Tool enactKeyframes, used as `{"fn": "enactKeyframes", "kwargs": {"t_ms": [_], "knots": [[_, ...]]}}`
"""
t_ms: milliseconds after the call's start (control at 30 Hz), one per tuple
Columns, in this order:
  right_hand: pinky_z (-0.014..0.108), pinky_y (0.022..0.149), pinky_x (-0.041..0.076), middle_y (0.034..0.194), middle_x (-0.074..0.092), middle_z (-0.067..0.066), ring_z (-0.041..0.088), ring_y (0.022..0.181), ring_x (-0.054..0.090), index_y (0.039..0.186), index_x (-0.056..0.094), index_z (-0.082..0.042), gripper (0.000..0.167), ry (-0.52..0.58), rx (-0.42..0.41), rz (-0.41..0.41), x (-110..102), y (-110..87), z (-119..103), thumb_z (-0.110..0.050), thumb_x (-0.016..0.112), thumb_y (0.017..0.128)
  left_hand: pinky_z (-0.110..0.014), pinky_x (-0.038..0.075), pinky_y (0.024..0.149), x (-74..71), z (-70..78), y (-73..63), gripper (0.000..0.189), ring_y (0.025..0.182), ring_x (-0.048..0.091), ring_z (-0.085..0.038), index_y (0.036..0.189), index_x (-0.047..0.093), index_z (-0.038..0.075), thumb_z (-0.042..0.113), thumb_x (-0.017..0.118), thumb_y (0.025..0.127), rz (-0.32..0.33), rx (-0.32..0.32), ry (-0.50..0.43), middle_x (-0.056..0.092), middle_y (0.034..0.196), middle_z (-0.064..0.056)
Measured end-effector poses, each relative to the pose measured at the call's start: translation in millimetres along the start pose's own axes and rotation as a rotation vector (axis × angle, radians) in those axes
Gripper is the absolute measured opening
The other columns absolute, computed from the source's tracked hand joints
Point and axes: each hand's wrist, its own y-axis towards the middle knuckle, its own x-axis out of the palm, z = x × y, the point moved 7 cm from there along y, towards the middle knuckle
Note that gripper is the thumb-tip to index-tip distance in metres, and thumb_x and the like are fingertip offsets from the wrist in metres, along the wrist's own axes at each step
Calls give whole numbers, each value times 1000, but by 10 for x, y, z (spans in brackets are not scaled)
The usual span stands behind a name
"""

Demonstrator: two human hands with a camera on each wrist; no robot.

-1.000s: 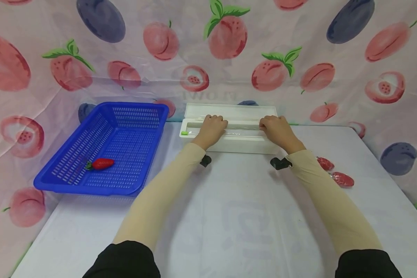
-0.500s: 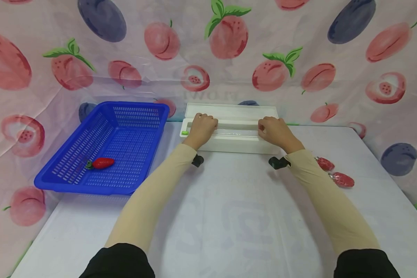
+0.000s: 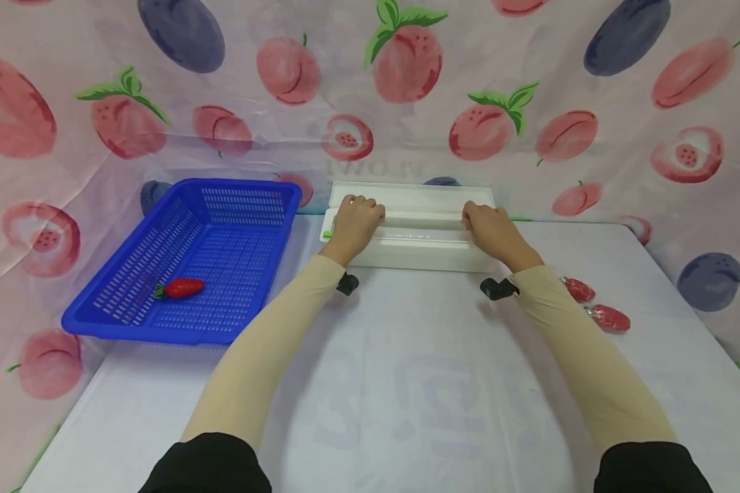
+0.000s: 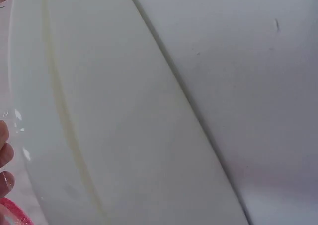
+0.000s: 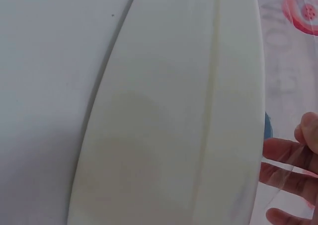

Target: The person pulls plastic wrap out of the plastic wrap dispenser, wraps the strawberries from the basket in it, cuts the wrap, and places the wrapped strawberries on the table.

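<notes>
At the back of the table stands a long white cling film dispenser (image 3: 419, 257), its lid (image 3: 410, 196) raised and a green slider at its left end. My left hand (image 3: 356, 224) is over the dispenser's left part, fingers curled at the clear cling film. Only its fingertips (image 4: 5, 155) show at the edge of the left wrist view, with shiny film beside them. Over the right part, my right hand (image 3: 495, 233) pinches the cling film (image 5: 282, 187) between thumb and fingers; the right wrist view shows this beyond the dispenser's white wall (image 5: 164, 115).
A blue plastic basket (image 3: 255, 329) stands at the left, with one strawberry (image 3: 185, 288) in it. Two film-wrapped strawberries, the nearer one (image 3: 612, 319) fully visible, lie at the right beside my right sleeve. A fruit-print cloth (image 3: 234, 41) hangs behind the table.
My left hand has moved left along the dispenser, widening the gap between my hands. The right hand has shifted only slightly. Basket, strawberries and dispenser stay in place.
</notes>
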Motion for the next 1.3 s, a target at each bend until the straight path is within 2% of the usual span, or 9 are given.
{"fn": "enactKeyframes", "kwargs": {"t_ms": [300,500,600,733,833,933,1033,1167,1300], "knots": [[54,85,40,83,59,18,35,83,58,96,50,1,12,-42,-115,170,-143,-49,-46,-11,48,97,-38,45,93,-152,1,-10,14,87,64,-21,89,70,13,24,62,89,120,24,66,71,89,-3],[54,82,41,77,56,19,36,75,55,91,50,3,11,-33,-198,304,-282,-105,-126,-7,50,95,-37,43,96,-217,-21,-22,15,91,64,-20,91,69,15,27,61,88,155,-8,85,71,92,-2],[54,82,41,76,55,18,34,72,54,90,50,3,11,-41,-219,334,-309,-118,-124,-6,51,95,-37,44,95,-260,-11,-35,16,91,64,-21,90,69,13,27,62,88,166,22,64,70,91,-2],[53,85,40,77,56,17,33,74,54,92,51,3,9,-38,-230,309,-338,-143,-120,-5,52,94,-36,46,91,-335,23,-53,12,87,63,-22,88,69,10,21,66,85,150,149,-12,68,87,-5],[52,86,40,81,58,18,33,79,55,94,52,3,7,-24,-229,245,-361,-157,-126,-4,53,93,-35,45,91,-392,43,-62,8,86,61,-23,88,69,8,13,69,82,98,253,-72,67,86,-6],[49,82,44,84,60,20,34,81,56,95,53,5,5,6,-258,193,-403,-172,-147,1,54,91,-35,44,91,-453,64,-59,7,86,59,-23,90,69,7,4,66,84,44,312,-83,65,86,-7],[47,77,47,84,61,21,35,80,57,94,57,6,6,10,-322,179,-436,-198,-194,6,56,88,-36,44,87,-476,79,-60,11,84,58,-24,90,68,6,0,59,88,11,307,-59,62,86,-8],[47,73,47,81,63,18,34,78,58,91,66,5,11,-44,-386,183,-469,-270,-275,7,62,81,-35,45,75,-436,73,-86,13,79,57,-24,88,64,5,2,52,93,13,240,-6,59,86,-9],[49,75,44,81,64,14,31,80,57,86,70,0,10,-70,-332,149,-477,-318,-291,4,66,78,-32,45,64,-419,80,-130,11,75,58,-24,91,61,4,0,51,92,43,180,25,62,87,-10]]}}
